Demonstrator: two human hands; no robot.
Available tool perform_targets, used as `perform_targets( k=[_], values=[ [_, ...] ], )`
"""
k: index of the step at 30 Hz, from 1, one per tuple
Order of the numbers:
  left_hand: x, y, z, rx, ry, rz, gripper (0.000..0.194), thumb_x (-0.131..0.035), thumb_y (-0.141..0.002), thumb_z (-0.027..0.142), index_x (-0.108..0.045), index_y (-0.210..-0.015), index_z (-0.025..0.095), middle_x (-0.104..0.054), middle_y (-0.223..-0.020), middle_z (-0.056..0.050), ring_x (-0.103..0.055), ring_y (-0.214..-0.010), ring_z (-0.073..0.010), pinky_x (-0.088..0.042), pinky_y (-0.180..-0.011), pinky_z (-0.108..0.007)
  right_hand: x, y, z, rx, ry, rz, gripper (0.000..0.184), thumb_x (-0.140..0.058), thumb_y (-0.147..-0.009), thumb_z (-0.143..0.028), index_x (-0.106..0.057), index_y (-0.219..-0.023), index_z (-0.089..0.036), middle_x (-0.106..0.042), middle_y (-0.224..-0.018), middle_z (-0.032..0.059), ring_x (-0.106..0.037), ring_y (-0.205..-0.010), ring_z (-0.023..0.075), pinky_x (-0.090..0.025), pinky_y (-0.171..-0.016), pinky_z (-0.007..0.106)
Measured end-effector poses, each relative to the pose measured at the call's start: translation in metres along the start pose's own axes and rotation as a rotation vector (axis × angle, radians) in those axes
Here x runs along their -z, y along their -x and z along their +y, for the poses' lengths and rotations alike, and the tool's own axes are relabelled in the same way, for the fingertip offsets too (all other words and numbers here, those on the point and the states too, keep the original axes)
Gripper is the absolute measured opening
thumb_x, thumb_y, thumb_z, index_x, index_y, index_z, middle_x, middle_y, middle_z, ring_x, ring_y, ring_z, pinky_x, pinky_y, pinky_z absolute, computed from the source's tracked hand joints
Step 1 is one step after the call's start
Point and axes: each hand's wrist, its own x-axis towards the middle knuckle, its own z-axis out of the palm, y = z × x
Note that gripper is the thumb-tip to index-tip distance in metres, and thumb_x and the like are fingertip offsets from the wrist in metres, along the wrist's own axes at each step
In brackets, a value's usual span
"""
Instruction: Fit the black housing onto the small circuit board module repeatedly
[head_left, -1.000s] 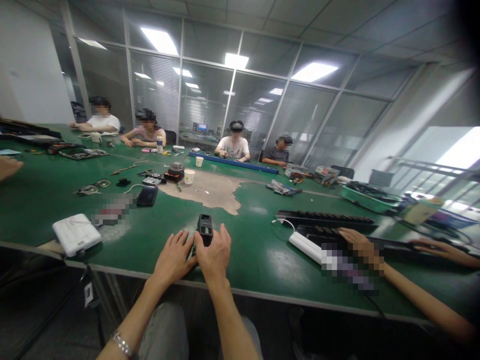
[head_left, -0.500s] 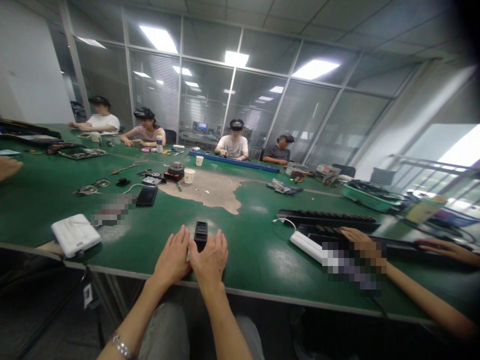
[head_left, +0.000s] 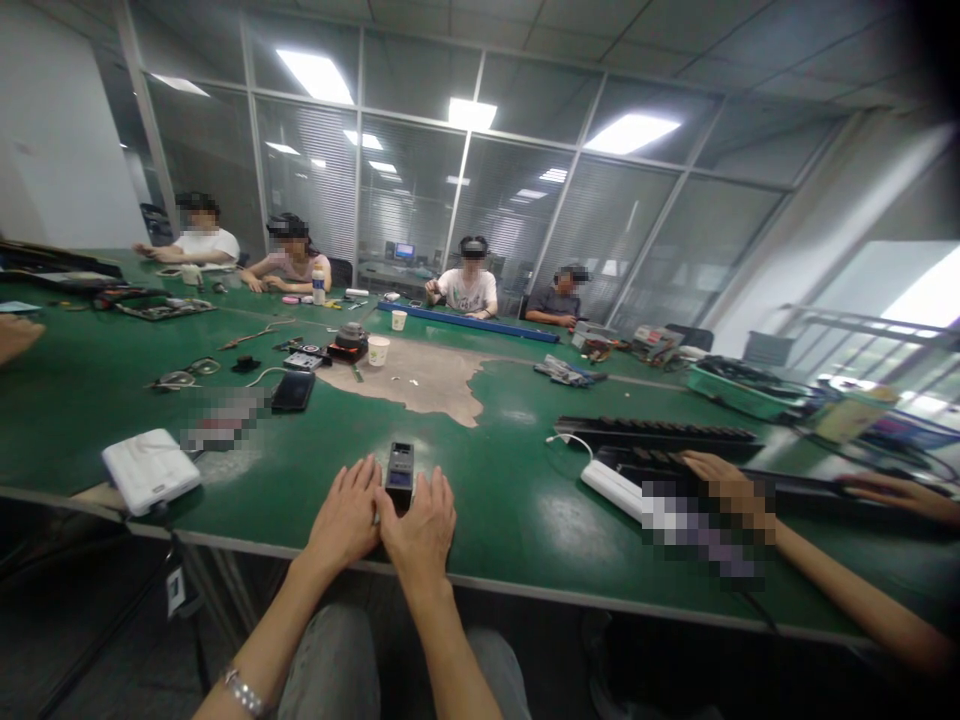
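Note:
A small black box-shaped device (head_left: 400, 474) stands at the table's near edge, a bluish-dark panel on the side facing me. My right hand (head_left: 420, 520) straddles it, thumb along its left side and fingers along its right. Left of it rests my left hand (head_left: 346, 512), fingers stretched out and close together, its inner edge against my right thumb. The lower part of the device is hidden behind my right hand. Whether my left fingertips touch the device, I cannot tell.
On the green table (head_left: 510, 500) lie a white box (head_left: 152, 468), a black phone-like slab (head_left: 293, 391) and a white power strip (head_left: 615, 492). A co-worker's hand (head_left: 724, 482) is on black rails at right. Paper cups (head_left: 378, 350) stand farther back. Other people sit opposite.
The panel on the device now looks bluish and shows more, and the device's top has shifted very slightly left. My hands hold nearly the same place. A person opposite has raised a hand.

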Motion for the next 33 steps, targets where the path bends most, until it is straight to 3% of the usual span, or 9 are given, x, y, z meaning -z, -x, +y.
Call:
perform_targets(
  k=[7,16,22,27,33],
  values=[
    [-0.001,0.000,0.000,-0.008,-0.017,0.001,0.062,-0.038,-0.088,0.029,-0.041,-0.147,0.010,-0.034,-0.156,-0.014,-0.027,-0.146,-0.0292,-0.021,-0.118,-0.048,-0.001,-0.003,-0.005,-0.022,-0.033,-0.007,0.051,-0.064,-0.081,-0.051,-0.069,-0.110,-0.009,-0.048,-0.141,0.0263,-0.044,-0.131,0.0390,-0.037,-0.103,0.052],
    [0.001,0.001,0.000,-0.022,-0.010,0.006,0.067,-0.044,-0.085,0.029,-0.037,-0.149,0.011,-0.032,-0.157,-0.014,-0.026,-0.146,-0.0310,-0.020,-0.118,-0.048,-0.003,-0.004,-0.008,-0.015,-0.122,0.029,0.047,-0.061,-0.084,-0.047,-0.067,-0.112,-0.010,-0.050,-0.140,0.0239,-0.044,-0.132,0.0358,-0.036,-0.105,0.049],
    [0.002,0.001,0.000,-0.025,0.018,0.006,0.066,-0.042,-0.092,0.044,-0.037,-0.149,0.012,-0.034,-0.156,-0.015,-0.028,-0.145,-0.0320,-0.022,-0.118,-0.050,0.016,-0.018,-0.012,0.048,-0.231,0.121,0.049,-0.058,-0.087,-0.048,-0.065,-0.116,-0.009,-0.049,-0.142,0.0229,-0.044,-0.132,0.0324,-0.035,-0.108,0.047],
    [-0.001,0.000,0.000,-0.009,0.051,0.051,0.068,-0.037,-0.094,0.062,-0.043,-0.145,0.018,-0.037,-0.155,-0.014,-0.030,-0.144,-0.0314,-0.022,-0.117,-0.050,0.031,-0.023,0.015,0.092,-0.229,0.224,0.051,-0.056,-0.088,-0.052,-0.065,-0.116,-0.010,-0.048,-0.143,0.0217,-0.042,-0.134,0.0309,-0.034,-0.109,0.047],
    [-0.003,-0.002,0.002,0.004,0.060,0.066,0.075,-0.032,-0.093,0.070,-0.044,-0.145,0.017,-0.037,-0.155,-0.014,-0.028,-0.145,-0.0324,-0.021,-0.117,-0.051,0.028,-0.017,0.067,0.018,-0.100,0.195,0.056,-0.056,-0.087,-0.054,-0.066,-0.114,-0.007,-0.050,-0.139,0.0259,-0.045,-0.131,0.0335,-0.036,-0.106,0.049]
  ],
)
